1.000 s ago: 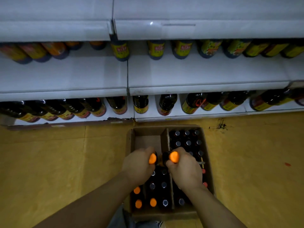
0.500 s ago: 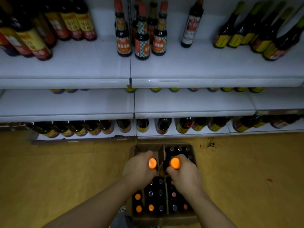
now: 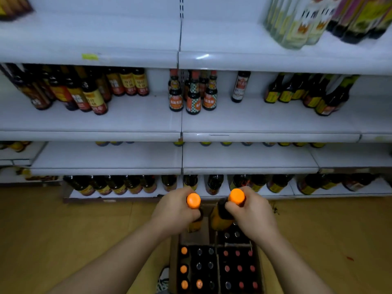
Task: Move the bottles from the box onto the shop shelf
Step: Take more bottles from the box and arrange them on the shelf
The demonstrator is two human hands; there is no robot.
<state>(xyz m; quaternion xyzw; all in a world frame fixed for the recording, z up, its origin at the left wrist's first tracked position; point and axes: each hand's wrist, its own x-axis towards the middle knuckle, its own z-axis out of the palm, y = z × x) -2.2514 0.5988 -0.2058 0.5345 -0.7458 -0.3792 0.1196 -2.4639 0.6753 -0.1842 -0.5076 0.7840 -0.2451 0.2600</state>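
My left hand (image 3: pixel 175 213) grips the neck of a dark bottle with an orange cap (image 3: pixel 193 200). My right hand (image 3: pixel 252 215) grips a second orange-capped bottle (image 3: pixel 221 215), also by the neck. Both bottles hang above the far end of the cardboard box (image 3: pixel 173 264) on the floor. Several more bottles stand in the box, with orange, red and dark caps. The white shop shelves (image 3: pixel 254 122) rise in front of me, partly filled with dark sauce bottles.
Small checker-labelled bottles (image 3: pixel 193 98) stand at the middle of the shelf at chest height, with bare shelf either side. A lower shelf (image 3: pixel 244 158) shows a wide bare front. The yellow floor (image 3: pixel 63 230) surrounds the box. A shoe (image 3: pixel 163 281) shows beside the box.
Both hands have lifted their bottles up out of the box. My view has tilted upward, so higher shelves now show.
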